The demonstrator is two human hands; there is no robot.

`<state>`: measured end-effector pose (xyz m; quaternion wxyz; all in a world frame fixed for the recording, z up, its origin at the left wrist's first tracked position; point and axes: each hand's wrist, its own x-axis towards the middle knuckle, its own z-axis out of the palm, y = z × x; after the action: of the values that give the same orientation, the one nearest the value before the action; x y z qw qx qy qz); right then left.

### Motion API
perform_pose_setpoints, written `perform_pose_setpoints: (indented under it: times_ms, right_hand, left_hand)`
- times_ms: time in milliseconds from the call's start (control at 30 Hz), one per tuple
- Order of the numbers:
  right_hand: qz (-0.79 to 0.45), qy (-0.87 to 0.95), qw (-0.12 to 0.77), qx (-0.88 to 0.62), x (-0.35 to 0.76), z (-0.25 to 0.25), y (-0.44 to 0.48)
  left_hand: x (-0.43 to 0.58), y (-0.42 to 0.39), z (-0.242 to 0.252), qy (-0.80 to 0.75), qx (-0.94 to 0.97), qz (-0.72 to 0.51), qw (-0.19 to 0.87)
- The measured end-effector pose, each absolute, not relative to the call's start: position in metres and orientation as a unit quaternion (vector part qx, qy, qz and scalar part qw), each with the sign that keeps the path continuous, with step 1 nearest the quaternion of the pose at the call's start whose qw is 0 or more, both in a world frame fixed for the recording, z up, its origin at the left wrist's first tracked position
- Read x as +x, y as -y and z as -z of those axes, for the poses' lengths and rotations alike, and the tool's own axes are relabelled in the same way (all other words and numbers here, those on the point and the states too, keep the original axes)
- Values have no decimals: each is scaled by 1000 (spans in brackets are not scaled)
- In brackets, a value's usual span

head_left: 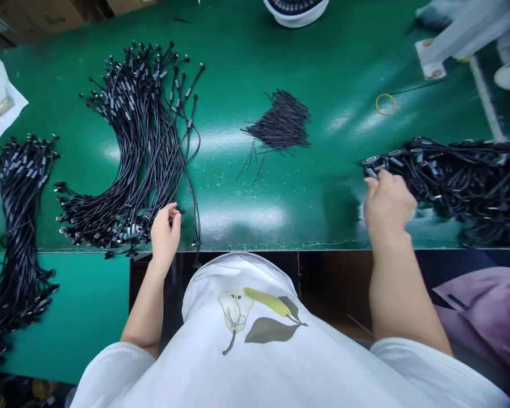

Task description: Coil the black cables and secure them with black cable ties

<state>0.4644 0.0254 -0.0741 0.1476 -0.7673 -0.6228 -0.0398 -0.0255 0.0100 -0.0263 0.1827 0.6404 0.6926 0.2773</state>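
White shirt (306, 362) cloth is nearest, and just past it the left hand (165, 235), fingers curled narrow (whether on a cable, I cannot tell), is at the lower ends of the fanned cables (140, 130), while the right hand (389, 201) seems to pinch a cable plug (370, 171) at the edge of a tangled heap (459, 175). By their layout, the fan and the leftmost bundle (19, 215) look sorted and the heap unsorted; farther off on the surface (246, 215), thin black strands (283, 122) lie loose.

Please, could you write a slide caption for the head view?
Left hand beside fanned cables, right hand at a cable pile.
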Motion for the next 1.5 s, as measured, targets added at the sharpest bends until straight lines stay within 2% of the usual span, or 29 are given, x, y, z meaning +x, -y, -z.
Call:
perform_pose_setpoints:
  times_ms: [67, 200, 267, 333, 500, 600, 700, 800, 933, 1000, 1133, 1267, 1500]
  right_hand:
    - [24, 640, 113, -760, 442, 67, -26]
    - [0, 726, 89, -682, 351, 56, -21]
    - [-22, 809, 71, -583, 302, 52, -17]
    - [-26, 866, 87, -492, 268, 49, -13]
    - [34, 884, 173, -433, 253, 49, -14]
    - [27, 878, 157, -452, 255, 56, -16]
    - [-24, 840, 96, -534, 266, 64, -17]
    - [-74, 722, 62, -685, 314, 71, -26]
    - [-32, 542, 139, -828, 425, 72, -32]
    - [-19, 528, 137, -838, 469, 71, -29]
    - [7, 561, 146, -815, 493, 68, -26]
    - [55, 590, 161, -789, 454, 52, -37]
    - [-79, 788, 101, -602, 321, 35, -90]
  left_hand:
    - [-14, -9, 26, -685, 599, -313, 272]
    - [41, -7, 32, -553, 546, -307, 550]
    - [66, -8, 34, -494, 543, -304, 608]
    - [80, -11, 33, -486, 541, -307, 614]
    - [75, -16, 31, -512, 529, -335, 589]
    - [75, -16, 37, -506, 549, -326, 580]
    - [71, -21, 37, -501, 604, -307, 539]
    - [38, -30, 27, -545, 676, -311, 387]
    - [-48, -50, 18, -688, 672, -258, 97]
    - [-86, -58, 20, -727, 661, -187, 27]
    - [-122, -71, 28, -735, 673, -77, 37]
    - [-126, -83, 34, -727, 682, -39, 63]
    - [-123, -104, 30, -737, 673, -54, 38]
